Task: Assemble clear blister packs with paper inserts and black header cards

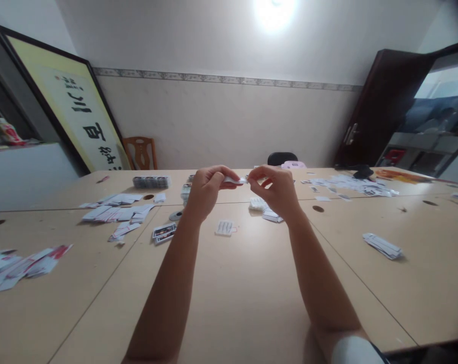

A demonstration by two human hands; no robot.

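Observation:
Above the table, my left hand (pixel 210 189) is closed with thumb and fingers around a small white strip (pixel 243 180), perhaps folded paper. My right hand (pixel 275 188) pinches at the strip's other end, its fingertips almost meeting those of my left hand. The strip is mostly covered by fingers, so its kind does not show. Below the hands lies a small white card or tray (pixel 224 228) with several dark marks in rows. Beside my right wrist are a stack of white trays (pixel 257 203) and white papers (pixel 272 216).
Dark printed cards (pixel 164 233) and a grey roll (pixel 175 216) lie by my left forearm. Paper piles (pixel 117 213) spread leftward, with clear-looking packs (pixel 151 182) behind. Rightward are a paper bundle (pixel 382 246), scattered papers (pixel 350 184) and a table hole (pixel 318 209).

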